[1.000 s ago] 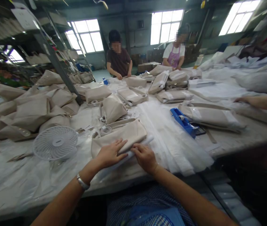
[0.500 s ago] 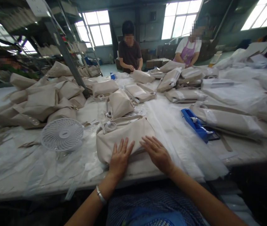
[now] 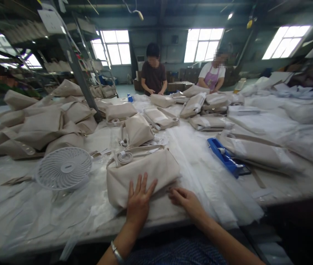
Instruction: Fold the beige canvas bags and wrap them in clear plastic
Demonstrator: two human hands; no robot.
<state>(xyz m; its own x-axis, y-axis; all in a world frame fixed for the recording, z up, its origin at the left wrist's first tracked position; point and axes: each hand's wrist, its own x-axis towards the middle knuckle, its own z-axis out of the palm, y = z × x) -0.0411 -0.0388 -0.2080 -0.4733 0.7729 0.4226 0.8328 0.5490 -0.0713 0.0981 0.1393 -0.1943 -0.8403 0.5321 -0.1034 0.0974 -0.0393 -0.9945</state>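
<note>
A beige bag (image 3: 156,165) lies on the table in front of me, its strap coiled at the upper left corner. My left hand (image 3: 140,200) rests flat on the bag's front with the fingers spread. Just beyond the bag's lower right edge is my right hand (image 3: 185,202), its fingers curled together low over the table; whether anything small is between them is too unclear to see. Thin clear plastic sheets (image 3: 197,165) lie to the right of the bag.
A white fan (image 3: 66,168) stands at left, below a heap of beige bags (image 3: 42,123). At right are a blue tape dispenser (image 3: 224,156) and a wrapped bag (image 3: 258,149). More bags lie beyond, where two people stand. A metal post (image 3: 76,66) rises at left.
My right hand has come off the bag's surface to its lower right edge, and its fingers have curled in. My left hand stays on the bag. The view has tilted up.
</note>
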